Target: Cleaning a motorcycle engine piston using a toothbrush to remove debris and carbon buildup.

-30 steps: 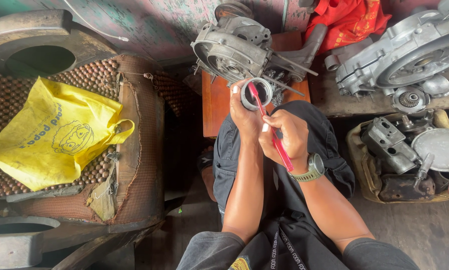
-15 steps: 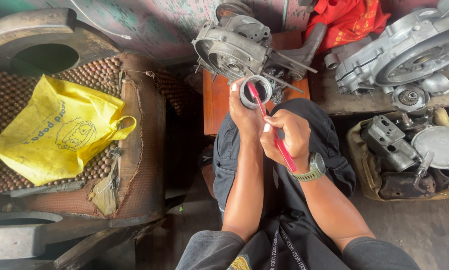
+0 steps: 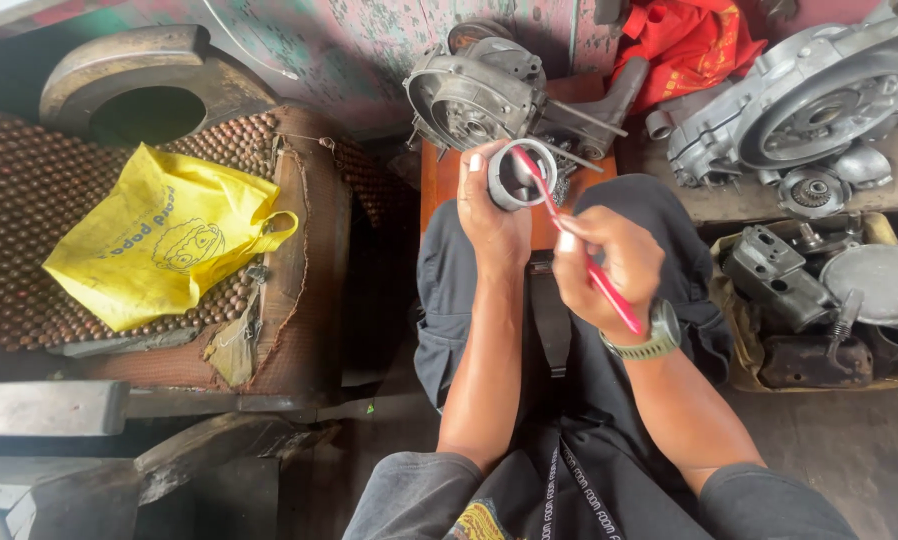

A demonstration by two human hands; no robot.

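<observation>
My left hand (image 3: 492, 222) grips a short grey metal cylinder sleeve (image 3: 517, 176), its open end facing up toward me. My right hand (image 3: 609, 268), with a green watch at the wrist, holds a thin red stick-like tool (image 3: 581, 248) whose tip rests on the sleeve's rim. Both hands hover over my lap in dark trousers. Just beyond the sleeve a grey engine casing (image 3: 479, 95) sits on an orange-brown wooden stool (image 3: 439, 175).
A yellow plastic bag (image 3: 164, 240) lies on a beaded seat cover (image 3: 29, 220) at left. At right are a large engine crankcase (image 3: 809, 105), a red cloth (image 3: 694, 40) and a tray of greasy engine parts (image 3: 819, 300). Concrete floor shows lower right.
The hands, sleeve and red tool keep almost the same pose. The view has shifted slightly, so the yellow bag sits a little further right in the picture.
</observation>
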